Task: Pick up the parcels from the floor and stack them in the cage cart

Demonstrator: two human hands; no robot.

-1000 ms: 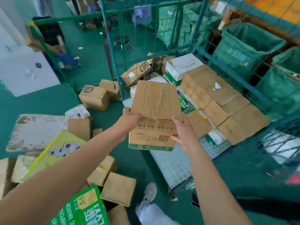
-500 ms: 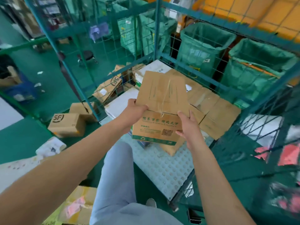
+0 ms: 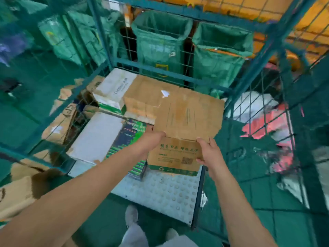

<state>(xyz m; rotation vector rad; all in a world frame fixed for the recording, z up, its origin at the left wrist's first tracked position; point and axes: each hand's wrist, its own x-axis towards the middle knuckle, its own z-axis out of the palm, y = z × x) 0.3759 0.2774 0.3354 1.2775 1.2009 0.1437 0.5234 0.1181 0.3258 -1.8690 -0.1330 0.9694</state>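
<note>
Two hands carry one brown cardboard parcel (image 3: 185,132) just above the cage cart (image 3: 160,191) floor, at its near right corner beside the boxes already stacked. The left hand (image 3: 153,139) and right hand (image 3: 210,154) clamp opposite sides near the top edge — fingers curled round it. It looks stiff, boxy and probably light; gripping both sides low should keep the smooth card from slipping.

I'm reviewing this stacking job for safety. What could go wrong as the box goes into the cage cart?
1. The brown box is held only at its near corners by the left hand and right hand; it may tip forward.
2. The cart's bare floor at the front is small; the box could end up overhanging the edge.
</note>
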